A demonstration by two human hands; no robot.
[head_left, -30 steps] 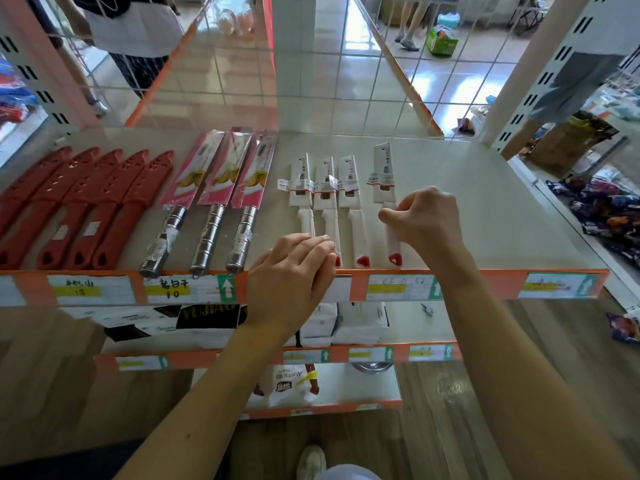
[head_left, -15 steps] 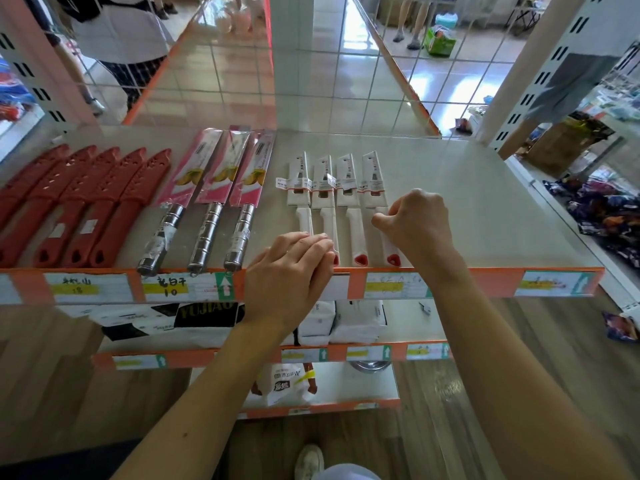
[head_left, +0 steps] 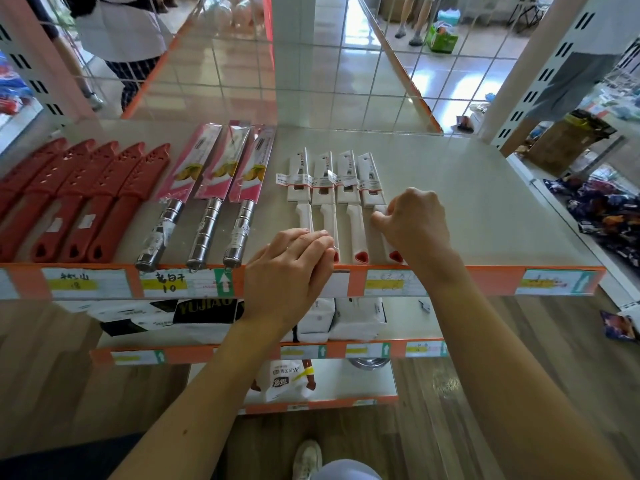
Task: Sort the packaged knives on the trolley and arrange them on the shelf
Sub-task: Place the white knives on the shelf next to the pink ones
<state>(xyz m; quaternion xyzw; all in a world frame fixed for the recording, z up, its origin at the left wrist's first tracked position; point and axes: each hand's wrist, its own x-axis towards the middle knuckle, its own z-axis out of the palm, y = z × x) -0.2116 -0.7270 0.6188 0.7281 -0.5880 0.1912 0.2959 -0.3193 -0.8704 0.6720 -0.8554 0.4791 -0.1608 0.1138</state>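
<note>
1. Shelf [head_left: 485, 202]: all knives lie flat on the top tier, handles toward the front edge.
2. Red-sheathed knives [head_left: 86, 199]: row at far left.
3. Pink-packaged knives [head_left: 221, 168]: three, beside the red row.
4. White-handled knives [head_left: 329, 188]: four side by side, centre.
5. My left hand [head_left: 291, 268]: fingers straight, pressed together, resting on the leftmost white handle ends.
6. My right hand [head_left: 415, 226]: fingers curled, pinching the handle of the rightmost white knife [head_left: 369, 183].

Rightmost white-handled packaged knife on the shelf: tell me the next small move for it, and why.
Probably let go and lift the right hand away. The rightmost white-handled knife it pinches lies flat on the grey shelf, parallel to its three matching neighbours, red handle ends level near the orange front edge.
</note>
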